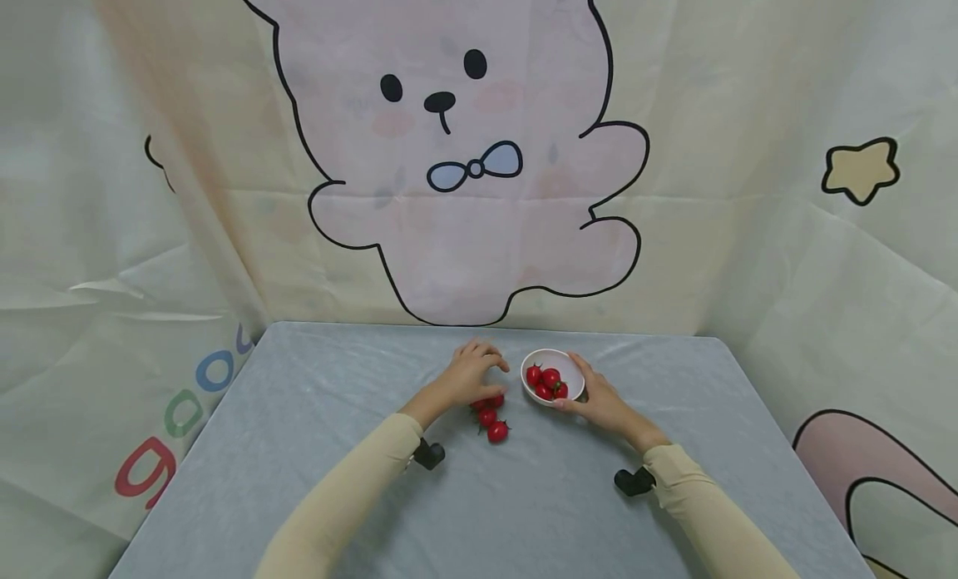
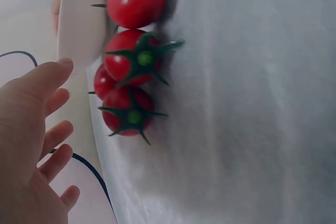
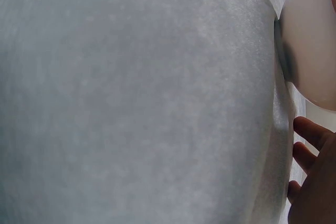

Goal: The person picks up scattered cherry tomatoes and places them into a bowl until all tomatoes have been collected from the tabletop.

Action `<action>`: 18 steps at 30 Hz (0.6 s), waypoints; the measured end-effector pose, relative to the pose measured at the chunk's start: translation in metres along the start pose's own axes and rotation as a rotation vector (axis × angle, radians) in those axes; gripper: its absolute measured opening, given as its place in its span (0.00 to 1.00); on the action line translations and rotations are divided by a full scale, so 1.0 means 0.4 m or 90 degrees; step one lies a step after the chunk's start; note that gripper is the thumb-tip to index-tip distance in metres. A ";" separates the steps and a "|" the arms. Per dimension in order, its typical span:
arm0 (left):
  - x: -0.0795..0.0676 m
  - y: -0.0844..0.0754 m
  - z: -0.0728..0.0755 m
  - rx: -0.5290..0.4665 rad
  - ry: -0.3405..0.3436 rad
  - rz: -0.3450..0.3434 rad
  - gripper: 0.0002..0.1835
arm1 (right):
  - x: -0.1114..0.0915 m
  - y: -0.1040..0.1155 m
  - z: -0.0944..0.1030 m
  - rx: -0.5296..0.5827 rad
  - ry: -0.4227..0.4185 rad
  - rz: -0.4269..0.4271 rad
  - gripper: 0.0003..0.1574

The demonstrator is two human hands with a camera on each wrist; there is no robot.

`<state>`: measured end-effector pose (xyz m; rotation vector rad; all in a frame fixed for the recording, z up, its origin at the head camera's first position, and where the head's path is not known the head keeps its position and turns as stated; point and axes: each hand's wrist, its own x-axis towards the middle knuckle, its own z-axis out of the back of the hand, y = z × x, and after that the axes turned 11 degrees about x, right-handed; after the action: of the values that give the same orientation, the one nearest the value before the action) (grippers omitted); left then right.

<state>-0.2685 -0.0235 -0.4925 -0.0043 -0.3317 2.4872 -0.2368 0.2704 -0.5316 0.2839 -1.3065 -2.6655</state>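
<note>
My left hand (image 1: 466, 376) hovers just above and behind several small red tomatoes (image 2: 136, 2) with green stems, its fingers loosely bent and nothing between them. These tomatoes lie in a short row on the cloth, partly hidden under the thumb in the head view. To their right is a white bowl (image 1: 568, 371) holding several more red tomatoes (image 1: 551, 378). The right hand (image 1: 604, 407) grips this bowl by its right side, thumb at the near rim and fingers at the far side. In the right wrist view the bowl's outer wall (image 3: 310, 45) appears slightly tilted.
A grey-blue cloth (image 1: 524, 512) covers the table, whose far edge lies shortly behind the bowl. Behind it hangs a pale curtain (image 1: 674, 254) with a cartoon bear, and printed curtains also flank both sides. Each wrist carries a dark camera mount (image 1: 634, 482).
</note>
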 end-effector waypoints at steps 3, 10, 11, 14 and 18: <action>-0.010 0.007 -0.007 0.011 0.007 -0.001 0.19 | -0.001 -0.001 0.000 0.003 0.001 0.002 0.70; -0.026 0.022 -0.023 0.020 0.033 0.004 0.19 | -0.004 -0.005 0.000 0.004 -0.003 0.013 0.70; -0.028 0.024 -0.025 0.017 0.037 0.006 0.19 | -0.005 -0.004 0.001 0.004 -0.003 0.014 0.70; -0.033 0.028 -0.029 0.008 0.048 0.009 0.18 | -0.007 -0.002 0.001 0.003 -0.003 0.013 0.70; -0.036 0.030 -0.032 0.004 0.055 0.007 0.18 | -0.006 -0.001 0.002 0.002 -0.002 0.012 0.70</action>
<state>-0.2628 -0.0383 -0.5089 -0.1119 -0.2880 2.4894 -0.2349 0.2718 -0.5312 0.2662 -1.3080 -2.6495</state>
